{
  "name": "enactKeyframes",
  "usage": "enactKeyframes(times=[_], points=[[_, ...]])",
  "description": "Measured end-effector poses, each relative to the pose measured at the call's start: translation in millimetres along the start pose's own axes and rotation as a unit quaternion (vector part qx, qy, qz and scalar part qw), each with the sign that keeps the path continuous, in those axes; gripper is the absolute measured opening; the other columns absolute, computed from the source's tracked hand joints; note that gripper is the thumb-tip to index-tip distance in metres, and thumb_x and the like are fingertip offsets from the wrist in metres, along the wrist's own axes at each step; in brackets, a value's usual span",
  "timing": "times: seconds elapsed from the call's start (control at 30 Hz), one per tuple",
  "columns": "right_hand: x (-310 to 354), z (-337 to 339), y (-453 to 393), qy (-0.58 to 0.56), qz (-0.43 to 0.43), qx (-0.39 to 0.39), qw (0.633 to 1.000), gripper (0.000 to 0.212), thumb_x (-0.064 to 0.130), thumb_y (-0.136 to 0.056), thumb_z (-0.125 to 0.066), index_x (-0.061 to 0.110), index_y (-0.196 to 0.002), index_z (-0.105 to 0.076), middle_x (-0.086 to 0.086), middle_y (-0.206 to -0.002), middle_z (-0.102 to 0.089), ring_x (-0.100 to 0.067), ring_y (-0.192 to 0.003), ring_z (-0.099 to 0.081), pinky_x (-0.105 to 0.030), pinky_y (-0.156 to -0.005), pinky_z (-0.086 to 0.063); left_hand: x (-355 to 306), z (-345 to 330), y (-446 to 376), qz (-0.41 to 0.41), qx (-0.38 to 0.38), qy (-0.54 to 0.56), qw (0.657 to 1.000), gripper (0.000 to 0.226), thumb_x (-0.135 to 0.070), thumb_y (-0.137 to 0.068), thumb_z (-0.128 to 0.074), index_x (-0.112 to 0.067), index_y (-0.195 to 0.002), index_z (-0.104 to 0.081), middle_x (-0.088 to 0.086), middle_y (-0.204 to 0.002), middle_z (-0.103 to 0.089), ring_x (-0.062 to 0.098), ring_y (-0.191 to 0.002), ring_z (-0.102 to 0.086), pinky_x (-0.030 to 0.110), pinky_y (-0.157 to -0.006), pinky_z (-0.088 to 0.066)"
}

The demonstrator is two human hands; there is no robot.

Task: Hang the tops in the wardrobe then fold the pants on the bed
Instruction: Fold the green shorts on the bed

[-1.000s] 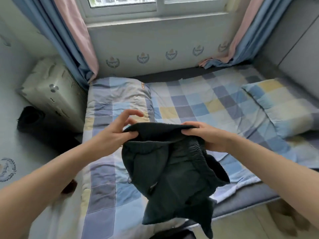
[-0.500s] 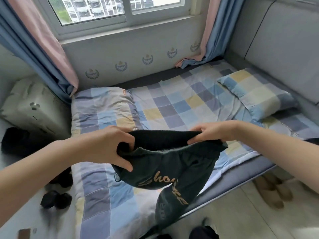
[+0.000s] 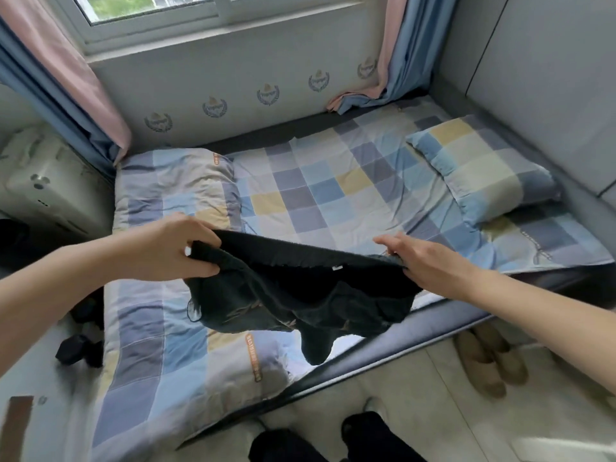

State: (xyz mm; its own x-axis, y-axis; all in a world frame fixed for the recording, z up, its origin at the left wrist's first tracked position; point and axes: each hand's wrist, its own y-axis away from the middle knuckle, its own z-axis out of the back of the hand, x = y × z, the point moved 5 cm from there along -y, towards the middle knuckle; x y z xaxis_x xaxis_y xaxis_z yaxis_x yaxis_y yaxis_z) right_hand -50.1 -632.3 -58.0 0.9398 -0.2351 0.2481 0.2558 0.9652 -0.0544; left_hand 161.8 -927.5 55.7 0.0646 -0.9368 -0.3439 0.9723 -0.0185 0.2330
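Both hands pinch the waistband: left hand (image 3: 173,250) and right hand (image 3: 423,261) stretch the dark pants (image 3: 300,295) above the bed (image 3: 333,195). Soft, light, floppy cloth; waistband corners look the surest hold.

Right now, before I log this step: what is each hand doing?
Left hand: grips one end of the dark pants waistband, fingers curled round it.
Right hand: pinches the other end, fingers fairly straight on top.

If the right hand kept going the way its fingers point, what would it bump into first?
Probably the checked blue-and-yellow bed sheet: the right hand, gripping the dark green pants, points up-left over it. Depth is unclear.
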Motion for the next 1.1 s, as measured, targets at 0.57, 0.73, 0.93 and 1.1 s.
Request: enactKeyframes(times=[0.57,0.73,0.93,1.1], points=[[-76,13,29,0.196,0.147,0.155,0.957,0.030,0.022,-0.071,-0.061,0.021,-0.100,-0.066,-0.006,-0.133,-0.053,-0.034,-0.122,-0.048,-0.045,-0.088,-0.048,34,-15,-38,0.155,-0.012,-0.102,0.983,0.035,-0.045,-0.080,-0.073,-0.026,-0.055,-0.059,-0.010,-0.056,-0.057,0.015,-0.057,-0.057,0.039,-0.061,-0.052],[-80,29,7,0.179,-0.007,0.105,0.978,0.048,0.062,-0.089,-0.045,0.023,-0.086,-0.073,0.001,-0.125,-0.056,-0.029,-0.123,-0.044,-0.043,-0.090,-0.043,43,-26,-55,0.172,-0.030,-0.053,0.983,0.037,-0.044,-0.075,-0.079,-0.024,-0.054,-0.057,-0.008,-0.047,-0.053,0.006,-0.047,-0.051,0.026,-0.048,-0.036],[-94,48,-8,-0.005,0.025,0.060,0.998,0.017,0.023,-0.091,-0.063,0.013,-0.096,-0.075,-0.007,-0.115,-0.057,-0.027,-0.099,-0.056,-0.036,-0.087,-0.045,65,-32,-67,0.174,0.004,-0.088,0.981,0.032,-0.041,-0.074,-0.081,-0.013,-0.073,-0.066,0.001,-0.069,-0.066,0.020,-0.066,-0.060,0.036,-0.063,-0.049],[-116,68,-17,-0.072,0.012,0.041,0.996,0.009,0.014,-0.083,-0.071,0.014,-0.091,-0.076,-0.006,-0.117,-0.056,-0.019,-0.093,-0.061,-0.037,-0.086,-0.051,83,-41,-75,0.180,-0.005,-0.069,0.981,0.029,-0.036,-0.075,-0.082,-0.013,-0.071,-0.063,0.001,-0.067,-0.065,0.019,-0.064,-0.059,0.037,-0.062,-0.049]])
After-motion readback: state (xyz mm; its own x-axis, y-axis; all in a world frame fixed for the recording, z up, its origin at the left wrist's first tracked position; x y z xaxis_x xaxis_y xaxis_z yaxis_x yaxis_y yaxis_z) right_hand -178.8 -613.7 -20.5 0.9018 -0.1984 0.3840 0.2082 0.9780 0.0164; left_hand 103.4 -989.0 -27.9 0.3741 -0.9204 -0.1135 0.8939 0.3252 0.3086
